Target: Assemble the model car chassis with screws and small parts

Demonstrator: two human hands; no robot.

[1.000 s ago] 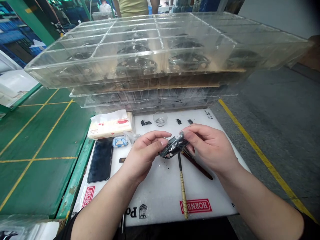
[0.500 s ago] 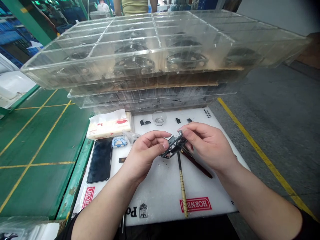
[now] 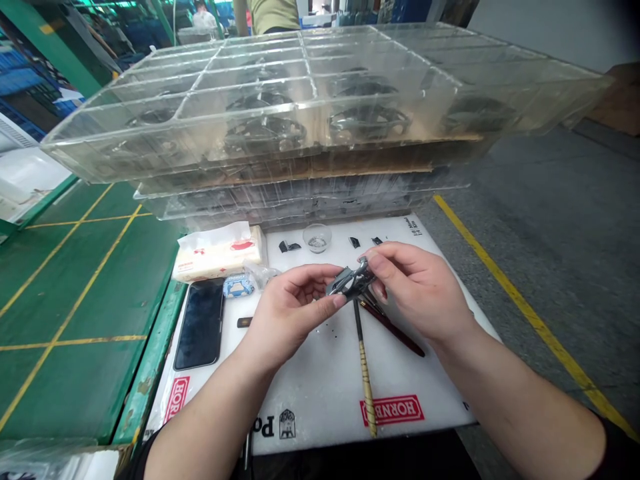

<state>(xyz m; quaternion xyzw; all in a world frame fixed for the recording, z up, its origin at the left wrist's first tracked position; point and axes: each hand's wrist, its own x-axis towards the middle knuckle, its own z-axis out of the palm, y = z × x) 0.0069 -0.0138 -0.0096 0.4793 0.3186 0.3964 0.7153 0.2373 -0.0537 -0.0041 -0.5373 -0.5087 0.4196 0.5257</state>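
Between my two hands is a small dark grey model car body [image 3: 351, 281], raised over the white board [image 3: 320, 387]. My left hand [image 3: 295, 300] pinches its left end between thumb and fingers. At the other end, the thumb and forefinger of my right hand [image 3: 413, 277] grip it. Below the body lie a tool with a yellow wrapped handle [image 3: 367, 380] and a dark red handled tool [image 3: 395, 330]. Beyond my hands are a small clear cup [image 3: 317, 239] and several small black parts, one dark piece [image 3: 289, 247] among them.
Stacked clear compartment trays [image 3: 280, 150] holding more car bodies tower over the board's far edge. On the left are a tissue pack [image 3: 220, 255], a blue and white packet [image 3: 239, 286] and a phone [image 3: 200, 323]. A green table [image 3: 75, 287] adjoins. A person [image 3: 274, 15] stands behind the trays.
The car body has been turned slightly in my fingers, and my left thumb has shifted along its near edge. The person behind the trays leans differently.
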